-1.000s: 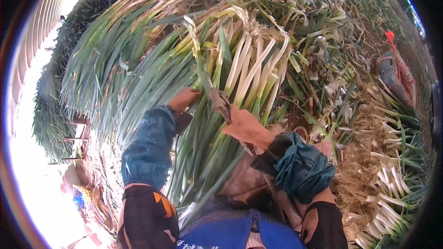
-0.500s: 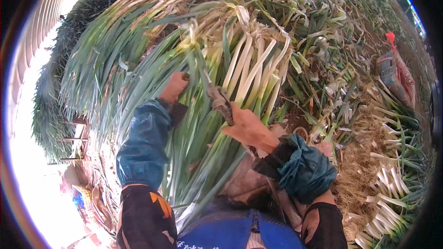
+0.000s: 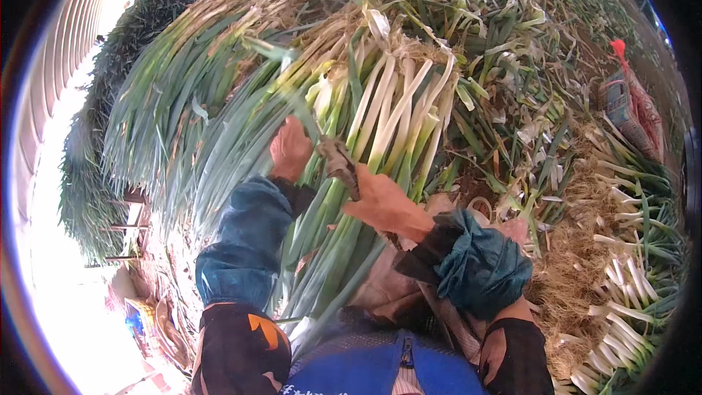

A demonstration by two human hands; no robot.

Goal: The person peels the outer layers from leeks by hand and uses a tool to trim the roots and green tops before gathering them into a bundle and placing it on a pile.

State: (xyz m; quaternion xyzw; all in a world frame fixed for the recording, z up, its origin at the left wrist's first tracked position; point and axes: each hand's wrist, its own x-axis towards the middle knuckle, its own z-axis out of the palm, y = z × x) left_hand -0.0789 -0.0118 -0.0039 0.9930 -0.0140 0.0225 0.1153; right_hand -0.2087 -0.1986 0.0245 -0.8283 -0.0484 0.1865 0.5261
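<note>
A large pile of long green onions (image 3: 398,106) lies before me, white stems and roots pointing away, leaves toward my body. My left hand (image 3: 291,148) is closed in a fist over the leaves; what it grips, if anything, is hidden. Close to its right, my right hand (image 3: 387,203) is wrapped round a dirt-caked brown hand tool (image 3: 338,167), which slants up and left over the stems. Blur hides the tool's far end. A smeared strip of green leaf (image 3: 272,51) shows above my left hand.
Peeled green onions (image 3: 621,285) lie in a row at the lower right beside a heap of cut roots (image 3: 563,289). Stripped leaves and peelings (image 3: 504,51) cover the ground at the upper right. A printed bag (image 3: 632,113) with a red top stands at the far right.
My left hand has moved slightly right and down, closer to the tool. My right hand and the tool have shifted a little left. The blurred leaf strip now appears higher and farther left.
</note>
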